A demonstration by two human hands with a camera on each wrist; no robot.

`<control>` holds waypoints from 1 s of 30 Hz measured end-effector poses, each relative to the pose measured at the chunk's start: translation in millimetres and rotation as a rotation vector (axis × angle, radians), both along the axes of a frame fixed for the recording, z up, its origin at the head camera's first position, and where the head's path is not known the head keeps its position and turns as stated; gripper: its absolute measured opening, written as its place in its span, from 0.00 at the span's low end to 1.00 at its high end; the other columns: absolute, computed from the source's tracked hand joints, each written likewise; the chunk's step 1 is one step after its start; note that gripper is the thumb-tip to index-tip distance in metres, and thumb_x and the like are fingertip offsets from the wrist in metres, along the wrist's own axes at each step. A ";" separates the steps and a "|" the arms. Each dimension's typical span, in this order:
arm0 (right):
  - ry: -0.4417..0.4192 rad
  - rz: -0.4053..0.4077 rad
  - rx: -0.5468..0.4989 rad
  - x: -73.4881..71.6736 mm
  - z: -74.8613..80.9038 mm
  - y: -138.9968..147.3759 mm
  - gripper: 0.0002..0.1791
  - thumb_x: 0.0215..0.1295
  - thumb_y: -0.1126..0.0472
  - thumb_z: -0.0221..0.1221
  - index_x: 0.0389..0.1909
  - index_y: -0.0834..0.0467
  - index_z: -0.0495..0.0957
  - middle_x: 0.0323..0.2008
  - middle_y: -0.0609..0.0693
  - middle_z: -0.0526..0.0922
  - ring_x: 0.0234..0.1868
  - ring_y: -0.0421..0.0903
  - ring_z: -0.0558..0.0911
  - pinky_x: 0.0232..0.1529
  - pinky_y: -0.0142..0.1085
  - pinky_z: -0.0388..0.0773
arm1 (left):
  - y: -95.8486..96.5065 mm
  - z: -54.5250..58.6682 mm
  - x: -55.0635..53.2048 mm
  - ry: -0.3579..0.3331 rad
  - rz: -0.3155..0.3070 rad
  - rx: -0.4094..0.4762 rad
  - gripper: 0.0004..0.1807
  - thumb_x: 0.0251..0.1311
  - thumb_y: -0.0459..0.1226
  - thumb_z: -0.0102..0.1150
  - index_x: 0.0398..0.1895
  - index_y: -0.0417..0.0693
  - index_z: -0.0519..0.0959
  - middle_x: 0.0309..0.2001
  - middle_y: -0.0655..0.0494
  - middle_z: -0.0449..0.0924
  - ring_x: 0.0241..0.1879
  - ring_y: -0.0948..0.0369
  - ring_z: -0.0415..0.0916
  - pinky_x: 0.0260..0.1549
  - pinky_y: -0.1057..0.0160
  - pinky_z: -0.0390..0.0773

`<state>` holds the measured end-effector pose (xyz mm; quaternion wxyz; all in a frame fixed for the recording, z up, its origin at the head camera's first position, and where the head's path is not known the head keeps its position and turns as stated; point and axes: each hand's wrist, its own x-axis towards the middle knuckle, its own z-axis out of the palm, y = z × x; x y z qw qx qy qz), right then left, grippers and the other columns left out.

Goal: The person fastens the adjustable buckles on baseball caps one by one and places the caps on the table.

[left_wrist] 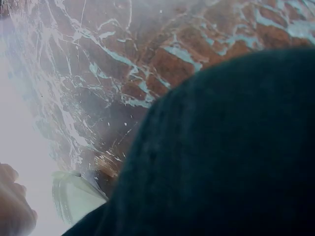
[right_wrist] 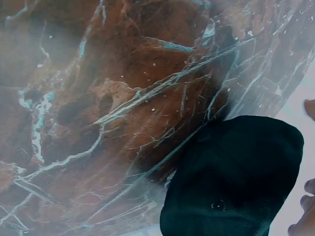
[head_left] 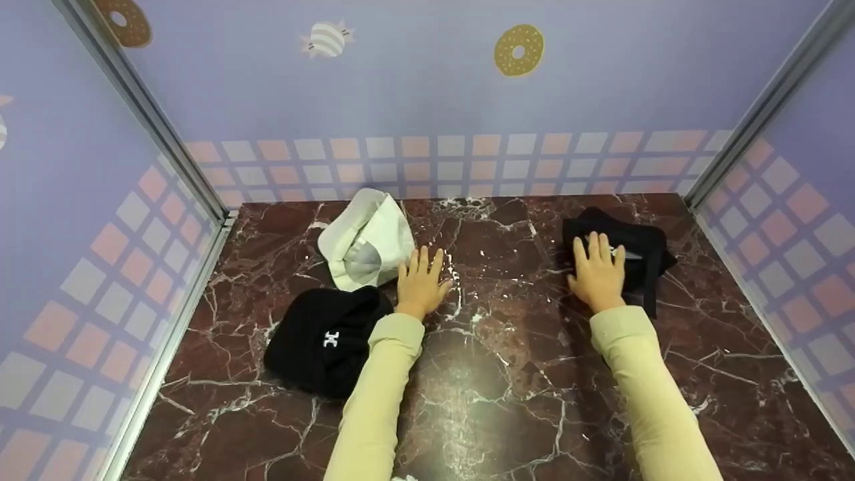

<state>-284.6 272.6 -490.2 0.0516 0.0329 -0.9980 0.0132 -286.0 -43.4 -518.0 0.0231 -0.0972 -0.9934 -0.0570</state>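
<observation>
My left hand (head_left: 422, 284) is spread with straight fingers beside the right edge of a white cap (head_left: 391, 230); whether it touches the cap is unclear. A black cap (head_left: 297, 334) with a white emblem lies nearer, left of the left forearm. It fills much of the left wrist view as a dark shape (left_wrist: 221, 157), with the white cap (left_wrist: 78, 196) at the lower left. On the right, my right hand (head_left: 599, 277) reaches over another black cap (head_left: 644, 237), fingers extended and partly covering it. The right wrist view shows this cap (right_wrist: 236, 177) with fingertips (right_wrist: 305, 216) at the edge.
The caps lie on a dark red marbled tabletop (head_left: 494, 374) with white veins. Purple panels with a checked border (head_left: 434, 87) enclose the back and both sides. Metal corner posts (head_left: 748, 107) stand at the back corners.
</observation>
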 end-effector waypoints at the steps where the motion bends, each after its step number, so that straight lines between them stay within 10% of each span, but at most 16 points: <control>1: 0.000 -0.009 0.001 0.7 -1.2 1.5 0.40 0.53 0.55 0.57 0.64 0.61 0.51 0.65 0.67 0.49 0.66 0.61 0.46 0.61 0.60 0.37 | -0.2 -0.5 0.2 0.003 -0.003 0.001 0.36 0.58 0.55 0.44 0.67 0.54 0.50 0.68 0.46 0.48 0.67 0.50 0.45 0.61 0.47 0.48; 12: 0.129 -0.051 -0.014 6.5 -14.6 7.1 0.32 0.45 0.67 0.59 0.56 0.63 0.61 0.46 0.69 0.72 0.52 0.65 0.67 0.59 0.63 0.41 | 0.7 -5.9 1.4 -0.009 -0.051 0.000 0.36 0.58 0.54 0.44 0.67 0.54 0.49 0.68 0.45 0.48 0.67 0.49 0.45 0.62 0.47 0.47; 22: 0.324 0.009 -0.041 5.0 -25.6 2.6 0.08 0.40 0.70 0.58 0.27 0.65 0.75 0.30 0.65 0.77 0.38 0.62 0.73 0.55 0.60 0.53 | -0.9 -5.3 1.2 -0.028 -0.036 0.007 0.36 0.58 0.55 0.43 0.68 0.54 0.49 0.68 0.45 0.48 0.67 0.50 0.44 0.62 0.48 0.47; 30: 0.385 0.106 -0.096 9.0 -32.9 -12.3 0.13 0.40 0.70 0.58 0.31 0.60 0.79 0.31 0.60 0.78 0.41 0.60 0.74 0.57 0.62 0.49 | -0.8 -3.4 3.6 -0.039 -0.042 0.010 0.35 0.59 0.54 0.42 0.68 0.53 0.49 0.67 0.44 0.49 0.67 0.49 0.45 0.62 0.47 0.46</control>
